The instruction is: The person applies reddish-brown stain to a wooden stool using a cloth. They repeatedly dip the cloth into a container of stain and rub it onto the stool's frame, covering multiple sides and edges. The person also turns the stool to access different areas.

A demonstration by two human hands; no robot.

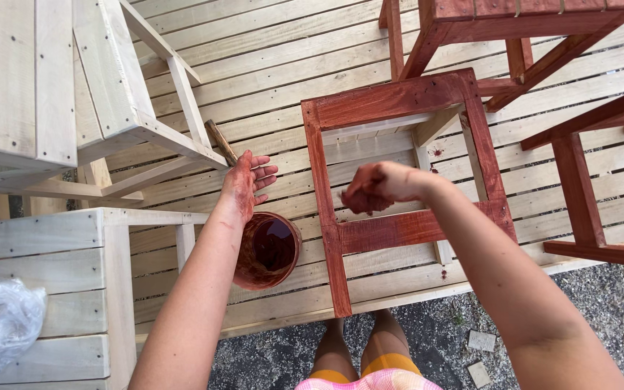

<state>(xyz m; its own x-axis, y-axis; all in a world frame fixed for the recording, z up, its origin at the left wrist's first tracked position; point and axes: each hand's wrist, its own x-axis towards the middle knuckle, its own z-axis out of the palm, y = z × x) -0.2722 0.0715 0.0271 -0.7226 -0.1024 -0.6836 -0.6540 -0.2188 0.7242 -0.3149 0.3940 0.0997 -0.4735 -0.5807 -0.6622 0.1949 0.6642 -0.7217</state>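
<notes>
We stand at the near edge of a pale wooden deck (269, 43) and look down on a small square wooden frame (399, 180) that we are colouring with a red-brown stain. As far as we can judge, the work on this frame is in the later part: the far rail, the left rail, the right rail and the near rail all show the red colour on their upper faces. What is left seems to be the inner pieces; the pale slats and corner braces inside the frame are not yet stained. Some small red drops lie on the deck inside the frame.

Our right hand (377, 188) is over the near rail of the frame, close to its left corner. The fingers are curled closed, and they seem to pinch something small and dark red, perhaps a cloth, but we cannot tell what it is. Our left hand (245, 184) is open, with the fingers spread and red stain on the skin. It holds nothing and hovers just above the far rim of a round container of dark stain (269, 249), which stands on the deck just left of the frame.

At right and far, other stained furniture (579, 180) stands. At left there are unstained pale pieces (52, 87) and a clear plastic bag (1, 325).
</notes>
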